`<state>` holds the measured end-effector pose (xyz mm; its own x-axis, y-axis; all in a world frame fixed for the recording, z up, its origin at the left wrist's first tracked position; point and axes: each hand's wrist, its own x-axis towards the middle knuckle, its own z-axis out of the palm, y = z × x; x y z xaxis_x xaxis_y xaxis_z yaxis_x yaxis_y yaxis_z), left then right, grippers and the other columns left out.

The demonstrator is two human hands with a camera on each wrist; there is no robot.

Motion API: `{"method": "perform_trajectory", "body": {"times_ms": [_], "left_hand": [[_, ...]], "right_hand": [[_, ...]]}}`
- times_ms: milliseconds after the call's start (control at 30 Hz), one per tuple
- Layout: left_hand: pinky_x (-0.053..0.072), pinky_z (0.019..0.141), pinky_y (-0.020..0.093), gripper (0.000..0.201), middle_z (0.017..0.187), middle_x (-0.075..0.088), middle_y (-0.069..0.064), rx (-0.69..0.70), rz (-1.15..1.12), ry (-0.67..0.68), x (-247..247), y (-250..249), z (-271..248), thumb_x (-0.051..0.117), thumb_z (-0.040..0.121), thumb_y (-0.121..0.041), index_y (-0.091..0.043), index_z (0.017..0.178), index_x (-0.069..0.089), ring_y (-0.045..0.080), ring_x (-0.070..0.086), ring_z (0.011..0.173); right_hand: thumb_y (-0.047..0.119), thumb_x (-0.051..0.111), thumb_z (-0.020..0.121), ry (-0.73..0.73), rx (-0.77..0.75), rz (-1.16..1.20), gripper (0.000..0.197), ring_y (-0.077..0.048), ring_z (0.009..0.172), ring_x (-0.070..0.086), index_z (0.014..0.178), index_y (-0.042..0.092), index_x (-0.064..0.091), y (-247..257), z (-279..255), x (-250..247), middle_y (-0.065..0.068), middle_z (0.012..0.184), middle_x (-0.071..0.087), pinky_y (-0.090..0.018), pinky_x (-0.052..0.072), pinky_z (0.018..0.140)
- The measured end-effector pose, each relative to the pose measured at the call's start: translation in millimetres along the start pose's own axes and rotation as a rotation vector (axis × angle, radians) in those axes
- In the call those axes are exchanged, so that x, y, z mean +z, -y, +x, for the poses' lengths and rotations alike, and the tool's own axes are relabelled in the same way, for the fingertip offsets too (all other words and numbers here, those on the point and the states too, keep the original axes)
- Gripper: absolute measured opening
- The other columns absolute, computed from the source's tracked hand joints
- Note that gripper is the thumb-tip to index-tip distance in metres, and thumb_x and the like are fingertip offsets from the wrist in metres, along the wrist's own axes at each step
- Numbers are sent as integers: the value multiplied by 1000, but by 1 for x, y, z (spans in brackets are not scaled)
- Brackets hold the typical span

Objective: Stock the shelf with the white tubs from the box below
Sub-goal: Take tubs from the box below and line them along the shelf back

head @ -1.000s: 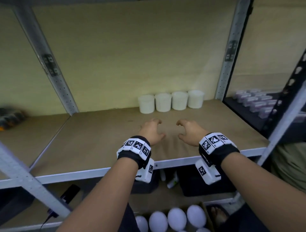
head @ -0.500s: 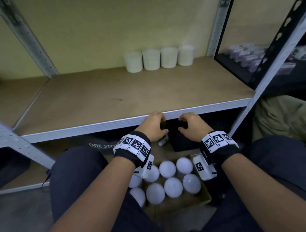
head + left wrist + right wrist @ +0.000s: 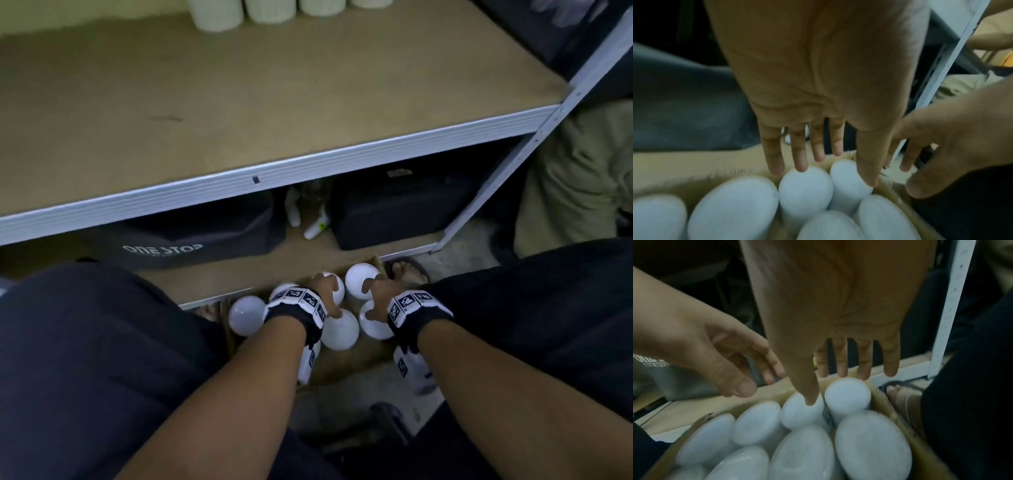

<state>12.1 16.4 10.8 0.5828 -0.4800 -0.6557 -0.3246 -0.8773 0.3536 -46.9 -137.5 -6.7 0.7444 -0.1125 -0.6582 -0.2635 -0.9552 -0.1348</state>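
Several white tubs stand lid-up in a cardboard box on the floor between my knees. My left hand hovers over the far middle tub with fingers straight, holding nothing. My right hand reaches over the far right tub, fingers straight, its thumb between two tubs. Whether the fingertips touch the lids I cannot tell. Both hands also show in the wrist views: left hand, right hand. More white tubs stand in a row at the back of the shelf board.
Black bags and a small white bottle sit on the low shelf behind the box. A grey upright post rises at the right. A sandalled foot is beside the box's right wall.
Both hands dropped from the shelf's front edge down into the box of tubs, and their fingers straightened. The head view tilted downward.
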Motion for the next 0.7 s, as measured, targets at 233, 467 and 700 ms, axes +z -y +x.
{"method": "perform_trajectory", "body": {"times_ms": [233, 467, 700], "left_hand": [[41, 102, 50, 81, 136, 35, 9, -47, 4, 133, 64, 9, 31, 77, 70, -33, -21, 135, 31, 39, 43, 124], [47, 92, 44, 82, 124, 50, 6, -13, 184, -147, 106, 4, 37, 79, 58, -46, -26, 131, 45, 36, 57, 106], [54, 60, 36, 71, 119, 49, 6, -86, 160, -210, 141, 9, 60, 83, 43, -42, -30, 105, 53, 32, 58, 81]], "right_hand": [[36, 60, 80, -29, 43, -16, 57, -37, 142, 16, 132, 28, 36, -10, 35, 64, -4, 140, 26, -52, 35, 108], [30, 66, 73, -151, 138, -53, 31, -37, 91, 63, 102, 21, 68, -1, 40, 84, -12, 116, 59, -43, 55, 71], [30, 64, 63, -149, 97, -112, 28, -28, 65, 64, 90, 32, 72, -9, 51, 104, -8, 103, 64, -35, 50, 57]]}}
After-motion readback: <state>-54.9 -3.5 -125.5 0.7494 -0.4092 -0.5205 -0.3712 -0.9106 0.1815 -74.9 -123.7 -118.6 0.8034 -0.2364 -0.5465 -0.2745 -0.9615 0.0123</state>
